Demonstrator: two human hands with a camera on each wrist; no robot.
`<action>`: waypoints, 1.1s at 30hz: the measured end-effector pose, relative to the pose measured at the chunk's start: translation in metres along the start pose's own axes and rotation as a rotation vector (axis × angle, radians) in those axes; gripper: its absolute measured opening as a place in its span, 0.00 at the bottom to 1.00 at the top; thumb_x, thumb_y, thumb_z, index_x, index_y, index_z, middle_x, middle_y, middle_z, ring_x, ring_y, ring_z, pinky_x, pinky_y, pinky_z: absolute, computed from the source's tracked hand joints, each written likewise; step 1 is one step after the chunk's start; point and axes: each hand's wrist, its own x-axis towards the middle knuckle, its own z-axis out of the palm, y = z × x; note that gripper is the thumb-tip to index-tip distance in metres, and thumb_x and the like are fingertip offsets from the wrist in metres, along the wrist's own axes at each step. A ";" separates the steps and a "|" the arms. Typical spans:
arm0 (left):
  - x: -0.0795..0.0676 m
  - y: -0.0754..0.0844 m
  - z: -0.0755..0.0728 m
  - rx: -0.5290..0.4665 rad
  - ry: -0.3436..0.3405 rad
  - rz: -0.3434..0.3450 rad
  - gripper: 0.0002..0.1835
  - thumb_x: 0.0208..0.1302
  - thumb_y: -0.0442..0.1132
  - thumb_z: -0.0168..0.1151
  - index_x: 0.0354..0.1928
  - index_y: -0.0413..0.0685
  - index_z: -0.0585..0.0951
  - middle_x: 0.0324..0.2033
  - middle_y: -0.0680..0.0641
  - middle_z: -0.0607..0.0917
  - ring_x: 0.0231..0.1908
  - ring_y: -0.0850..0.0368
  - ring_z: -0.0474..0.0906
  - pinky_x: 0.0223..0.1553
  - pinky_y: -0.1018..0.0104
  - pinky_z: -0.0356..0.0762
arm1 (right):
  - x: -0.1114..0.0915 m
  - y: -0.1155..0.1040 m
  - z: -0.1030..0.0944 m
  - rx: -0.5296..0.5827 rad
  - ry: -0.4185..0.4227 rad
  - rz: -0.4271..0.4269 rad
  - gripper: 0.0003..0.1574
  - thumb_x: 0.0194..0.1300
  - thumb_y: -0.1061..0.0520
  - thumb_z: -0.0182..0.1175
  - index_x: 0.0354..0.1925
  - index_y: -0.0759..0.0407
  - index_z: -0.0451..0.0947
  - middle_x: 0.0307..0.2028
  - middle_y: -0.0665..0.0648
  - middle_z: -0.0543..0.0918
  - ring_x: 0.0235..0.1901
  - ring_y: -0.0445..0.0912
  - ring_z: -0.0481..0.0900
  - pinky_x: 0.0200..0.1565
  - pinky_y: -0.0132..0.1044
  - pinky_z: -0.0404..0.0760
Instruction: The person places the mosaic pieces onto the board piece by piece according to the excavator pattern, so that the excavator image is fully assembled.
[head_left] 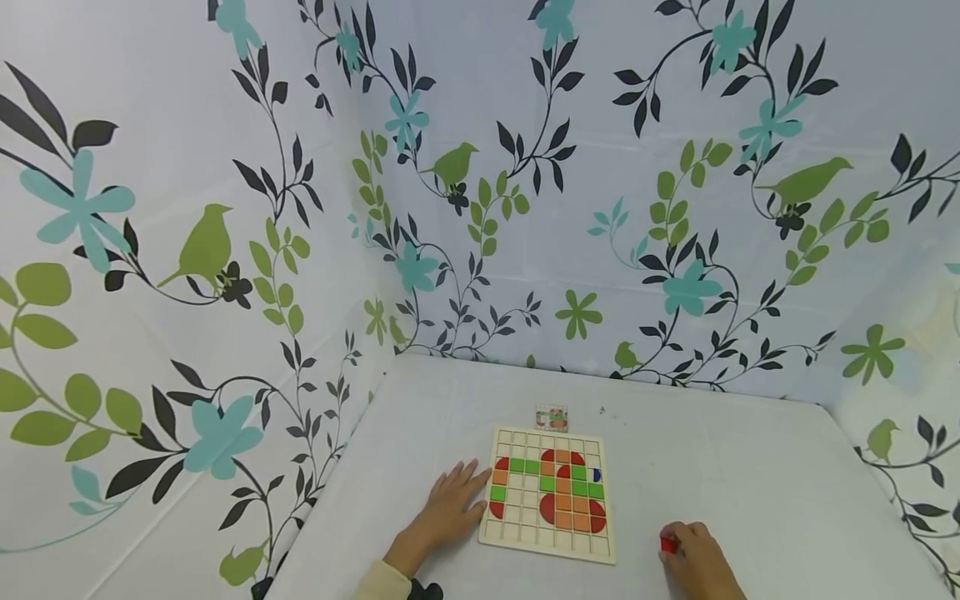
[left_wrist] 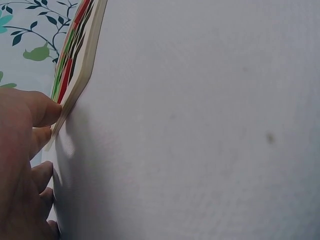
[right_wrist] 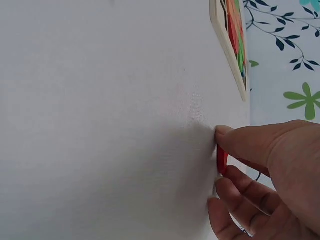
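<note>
A square wooden grid board (head_left: pixel 547 553) lies on the white table, with red, orange and green pieces set in many of its cells and one blue piece (head_left: pixel 596 475) near its right side. My left hand (head_left: pixel 444 510) rests at the board's left edge, its fingers spread and the thumb and a finger touching the rim, as the left wrist view also shows. Well to the right of the board, my right hand (head_left: pixel 697 560) pinches a small red piece (right_wrist: pixel 222 159) between thumb and fingers, close over the tabletop. Part of that piece is hidden by the fingers.
Just behind the board lies a small card (head_left: pixel 552 417) printed with a coloured pattern. White cloth covers the table (head_left: pixel 750 467). Patterned curtains with birds and leaves (head_left: pixel 480 208) stand behind and at both sides of it.
</note>
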 end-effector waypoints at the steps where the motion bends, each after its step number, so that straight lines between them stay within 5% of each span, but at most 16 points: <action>1: 0.000 0.000 0.000 0.000 0.000 0.000 0.31 0.78 0.47 0.57 0.79 0.55 0.69 0.81 0.42 0.63 0.81 0.35 0.53 0.79 0.30 0.49 | 0.003 -0.001 0.000 -0.007 0.011 -0.006 0.13 0.61 0.64 0.74 0.44 0.63 0.83 0.38 0.58 0.78 0.36 0.47 0.76 0.40 0.45 0.83; 13: 0.001 -0.003 0.004 -0.012 0.022 0.015 0.31 0.77 0.47 0.57 0.79 0.54 0.69 0.80 0.39 0.64 0.80 0.32 0.54 0.77 0.27 0.48 | 0.049 -0.015 0.003 0.072 0.016 0.027 0.16 0.65 0.64 0.71 0.47 0.72 0.79 0.41 0.63 0.77 0.40 0.50 0.77 0.48 0.53 0.84; 24: 0.000 -0.001 0.002 0.007 -0.006 0.007 0.31 0.78 0.49 0.57 0.80 0.56 0.68 0.81 0.42 0.63 0.81 0.36 0.54 0.79 0.31 0.49 | 0.069 -0.034 0.015 0.112 0.059 0.054 0.16 0.66 0.62 0.70 0.48 0.70 0.79 0.40 0.61 0.77 0.40 0.50 0.75 0.46 0.46 0.83; 33: 0.000 0.000 0.000 0.007 -0.006 0.001 0.31 0.78 0.49 0.57 0.80 0.56 0.68 0.81 0.42 0.62 0.81 0.36 0.53 0.79 0.31 0.48 | 0.068 -0.097 0.024 0.099 0.096 -0.072 0.15 0.68 0.59 0.71 0.50 0.64 0.82 0.43 0.57 0.79 0.42 0.48 0.76 0.45 0.45 0.84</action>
